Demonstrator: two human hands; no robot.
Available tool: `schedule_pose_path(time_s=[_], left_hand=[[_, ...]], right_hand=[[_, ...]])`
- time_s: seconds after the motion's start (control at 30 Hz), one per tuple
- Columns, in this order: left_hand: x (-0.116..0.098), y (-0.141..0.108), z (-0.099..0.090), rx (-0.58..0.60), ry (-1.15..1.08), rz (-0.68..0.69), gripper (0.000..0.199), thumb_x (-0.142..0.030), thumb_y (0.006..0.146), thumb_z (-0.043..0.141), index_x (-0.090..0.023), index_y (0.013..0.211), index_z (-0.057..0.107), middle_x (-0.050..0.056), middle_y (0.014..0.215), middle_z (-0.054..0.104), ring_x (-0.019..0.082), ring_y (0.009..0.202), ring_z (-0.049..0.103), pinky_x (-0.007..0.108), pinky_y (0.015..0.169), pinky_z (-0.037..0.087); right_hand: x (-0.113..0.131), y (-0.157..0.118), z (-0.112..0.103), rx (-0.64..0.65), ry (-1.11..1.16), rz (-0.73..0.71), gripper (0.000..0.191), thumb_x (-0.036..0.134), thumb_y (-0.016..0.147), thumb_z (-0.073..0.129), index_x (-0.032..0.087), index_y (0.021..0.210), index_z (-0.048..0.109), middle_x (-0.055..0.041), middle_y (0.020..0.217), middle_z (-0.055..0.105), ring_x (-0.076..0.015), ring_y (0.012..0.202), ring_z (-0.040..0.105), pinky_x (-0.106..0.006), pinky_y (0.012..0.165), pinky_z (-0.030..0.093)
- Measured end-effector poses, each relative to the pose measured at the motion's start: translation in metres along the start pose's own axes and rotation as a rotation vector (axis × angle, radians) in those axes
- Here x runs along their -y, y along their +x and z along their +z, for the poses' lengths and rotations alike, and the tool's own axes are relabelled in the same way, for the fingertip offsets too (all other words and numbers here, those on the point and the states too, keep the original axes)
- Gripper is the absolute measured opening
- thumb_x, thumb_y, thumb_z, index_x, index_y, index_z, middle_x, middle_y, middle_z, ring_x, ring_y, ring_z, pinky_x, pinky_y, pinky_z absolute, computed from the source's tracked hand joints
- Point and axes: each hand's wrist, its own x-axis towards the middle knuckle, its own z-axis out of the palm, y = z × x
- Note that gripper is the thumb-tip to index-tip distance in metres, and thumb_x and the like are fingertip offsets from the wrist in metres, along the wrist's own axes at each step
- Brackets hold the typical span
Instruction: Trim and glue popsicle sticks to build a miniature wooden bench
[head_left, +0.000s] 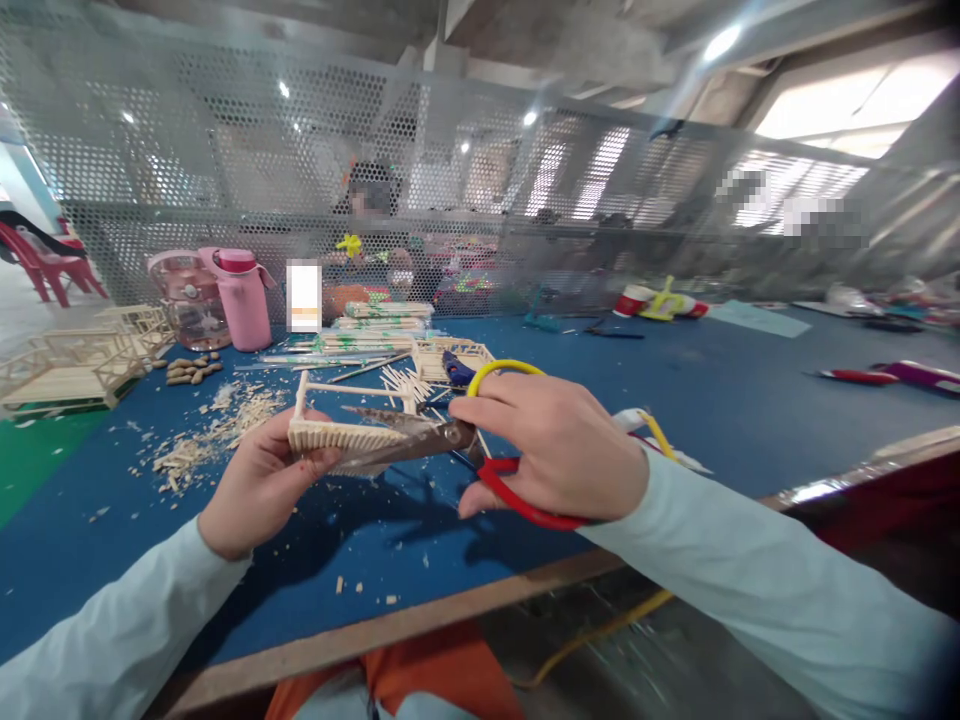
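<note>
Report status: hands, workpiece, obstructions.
Left hand gripping pale wooden-stick frame. Right hand in red-and-yellow-handled metal scissors, blades parted at frame. Pale wood scraps beside left hand, clear of blades.

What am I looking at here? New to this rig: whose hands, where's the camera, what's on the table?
There's no machine: a person is working bare-handed. The single picture comes from a camera worn on their head, looking forward and down. The left hand holds a small stick model. The right hand grips scissors, their blades open at the model. On the blue table lie wood scraps, peanuts and packs of sticks; a pink bottle stands behind.
</note>
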Motion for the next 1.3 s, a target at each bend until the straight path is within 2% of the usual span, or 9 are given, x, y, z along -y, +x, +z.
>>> schedule_pose_path(time_s=[0.23,0.37,0.57,0.67,0.77,0.87,1.0,1.13,1.3], left_hand=[[0.003,-0.003,0.002,0.095,0.020,0.058,0.008,-0.018,0.070,0.066,-0.018,0.078,0.066,0.001,0.073,0.066,0.013,0.068,0.059,0.022,0.065,0.048],[0.004,-0.002,0.000,0.092,0.017,0.060,0.010,-0.017,0.071,0.066,-0.018,0.080,0.066,0.001,0.075,0.067,0.013,0.070,0.060,0.022,0.068,0.048],[0.001,-0.002,0.000,0.072,0.002,0.062,0.006,-0.016,0.067,0.068,-0.018,0.072,0.064,-0.003,0.064,0.060,0.009,0.059,0.053,0.018,0.057,0.045],[0.001,-0.002,0.001,0.083,-0.017,0.031,0.007,-0.017,0.067,0.069,-0.017,0.069,0.063,-0.004,0.061,0.058,0.008,0.056,0.050,0.017,0.055,0.043],[0.004,0.000,0.000,0.057,-0.105,-0.055,0.013,-0.022,0.066,0.071,-0.017,0.075,0.062,-0.002,0.067,0.061,0.010,0.060,0.054,0.020,0.058,0.046],[0.009,0.002,-0.001,-0.034,-0.209,-0.116,0.022,-0.025,0.066,0.071,-0.017,0.084,0.060,0.000,0.075,0.064,0.013,0.068,0.058,0.024,0.064,0.048],[0.016,0.002,0.001,-0.063,-0.244,-0.166,0.027,-0.025,0.066,0.071,-0.017,0.087,0.056,-0.001,0.074,0.061,0.012,0.066,0.056,0.023,0.062,0.046],[0.020,-0.001,0.007,-0.052,-0.172,-0.194,0.025,-0.025,0.065,0.072,-0.016,0.082,0.057,-0.004,0.068,0.058,0.009,0.061,0.053,0.018,0.057,0.044],[0.020,-0.001,0.007,-0.059,-0.056,-0.152,0.021,-0.028,0.066,0.071,-0.016,0.081,0.063,-0.002,0.069,0.064,0.010,0.062,0.055,0.019,0.059,0.046]], right_hand=[[0.004,0.004,0.007,-0.054,0.028,-0.050,0.059,0.070,0.071,0.045,0.016,0.088,0.063,-0.0043,0.067,0.057,-0.0155,0.062,0.050,-0.026,0.055,0.031],[0.005,0.007,0.009,-0.055,0.033,-0.056,0.061,0.071,0.070,0.046,0.015,0.087,0.063,-0.0045,0.067,0.057,-0.0154,0.062,0.050,-0.026,0.055,0.031],[0.004,0.004,0.014,-0.125,0.060,-0.074,0.058,0.069,0.072,0.045,0.015,0.080,0.064,-0.0018,0.058,0.057,-0.0127,0.054,0.051,-0.024,0.049,0.030],[0.004,0.001,0.016,-0.113,0.127,-0.064,0.055,0.067,0.071,0.047,0.015,0.077,0.063,-0.0007,0.055,0.058,-0.0117,0.052,0.053,-0.022,0.048,0.031],[0.002,-0.002,0.015,-0.121,0.214,0.017,0.055,0.066,0.072,0.048,0.014,0.082,0.063,-0.0022,0.063,0.064,-0.0118,0.055,0.057,-0.021,0.051,0.037],[-0.001,-0.004,0.013,-0.139,0.212,0.120,0.064,0.070,0.069,0.047,0.013,0.095,0.061,-0.0085,0.083,0.068,-0.0164,0.069,0.063,-0.024,0.061,0.044],[-0.007,-0.006,0.013,-0.035,0.105,0.150,0.066,0.070,0.065,0.053,0.014,0.099,0.061,-0.0107,0.090,0.068,-0.0224,0.082,0.063,-0.028,0.065,0.045],[-0.013,-0.009,0.015,0.068,0.080,0.130,0.063,0.069,0.063,0.056,0.015,0.097,0.062,-0.0085,0.085,0.068,-0.0211,0.078,0.063,-0.027,0.061,0.043],[-0.020,-0.006,0.014,0.088,0.114,0.054,0.062,0.070,0.066,0.053,0.016,0.095,0.062,-0.0073,0.081,0.066,-0.0186,0.074,0.061,-0.025,0.060,0.041]])
